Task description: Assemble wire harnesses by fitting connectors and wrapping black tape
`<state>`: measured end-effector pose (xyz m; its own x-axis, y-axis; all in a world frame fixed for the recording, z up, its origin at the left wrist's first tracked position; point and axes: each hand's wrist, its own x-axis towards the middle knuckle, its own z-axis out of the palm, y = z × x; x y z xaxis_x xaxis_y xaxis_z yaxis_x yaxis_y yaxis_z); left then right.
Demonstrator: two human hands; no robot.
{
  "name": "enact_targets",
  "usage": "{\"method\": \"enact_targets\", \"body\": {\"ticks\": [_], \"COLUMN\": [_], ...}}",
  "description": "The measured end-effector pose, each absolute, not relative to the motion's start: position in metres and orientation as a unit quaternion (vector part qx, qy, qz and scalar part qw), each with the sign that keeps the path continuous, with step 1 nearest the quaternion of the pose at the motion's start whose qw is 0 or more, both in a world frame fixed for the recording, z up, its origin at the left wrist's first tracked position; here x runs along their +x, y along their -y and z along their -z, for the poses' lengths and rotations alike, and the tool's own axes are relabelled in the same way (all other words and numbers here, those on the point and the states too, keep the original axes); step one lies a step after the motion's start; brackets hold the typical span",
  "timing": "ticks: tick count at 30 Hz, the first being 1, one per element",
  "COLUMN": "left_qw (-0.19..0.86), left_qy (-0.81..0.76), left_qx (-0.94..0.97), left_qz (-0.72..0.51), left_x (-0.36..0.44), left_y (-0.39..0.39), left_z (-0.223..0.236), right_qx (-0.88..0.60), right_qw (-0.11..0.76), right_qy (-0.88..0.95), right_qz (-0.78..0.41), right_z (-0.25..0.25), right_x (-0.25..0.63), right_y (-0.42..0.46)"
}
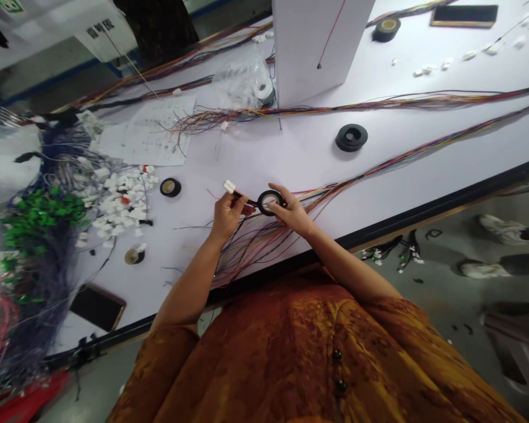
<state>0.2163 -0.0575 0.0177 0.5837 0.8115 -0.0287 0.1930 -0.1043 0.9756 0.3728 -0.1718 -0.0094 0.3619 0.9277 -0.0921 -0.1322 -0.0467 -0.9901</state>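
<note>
My left hand (228, 216) pinches a short wire bundle just behind a white plastic connector (230, 187), which sticks out above the fingers. My right hand (292, 210) grips a roll of black electrical tape (270, 202) by its rim, a little to the right of the left hand. A dark stretch between the hands joins the bundle to the roll, and it looks like tape. Loose multicoloured wires (251, 244) fan out on the white table (264, 150) beneath both hands.
Long coloured wire harnesses (423, 103) cross the table. Nearby lie black tape rolls (351, 137) (170, 187), a printed sheet (147, 132) and a heap of white connectors (121, 205). Green-tagged wire bundles (39, 217) hang off the left. A white box (317, 47) stands at the back.
</note>
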Motion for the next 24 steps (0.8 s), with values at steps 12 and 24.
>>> {"method": "enact_targets", "body": {"ticks": [12,24], "left_qw": [0.355,0.223], "left_qy": [-0.290,-0.100], "left_qx": [0.876,0.954], "left_qz": [-0.149,-0.172], "left_x": [0.243,0.219], "left_y": [0.041,0.078], "left_z": [-0.068,-0.057], "right_qx": [-0.472,-0.591], "right_qw": [0.651,0.504], "right_qy": [0.261,0.578], "right_qz": [-0.535,-0.250], "right_z": [-0.004,-0.017], "right_x": [0.291,0.400], "right_y": [0.191,0.162]}}
